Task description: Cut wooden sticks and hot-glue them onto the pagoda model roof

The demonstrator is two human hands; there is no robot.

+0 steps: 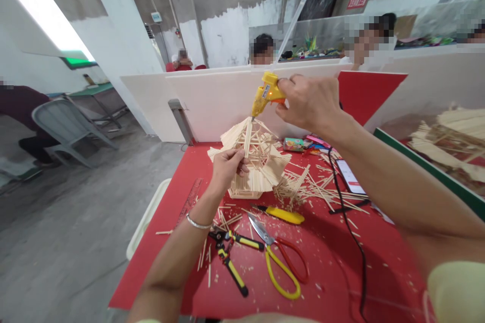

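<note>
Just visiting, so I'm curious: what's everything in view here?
table: one, red, centre
stick model: one, tan, mid-table
loose sticks: many, tan, around model
glue gun: one, yellow, above model
cutter: one, yellow, before model
scissors: one, red-yellow handles, front
pliers: one, black-yellow, left of scissors
phone: one, white screen, right
ruler: one, clear, left
grey chair: one, left
other people: five, varied clothing, around
left hand: one, on model
right hand: one, on glue gun
</note>
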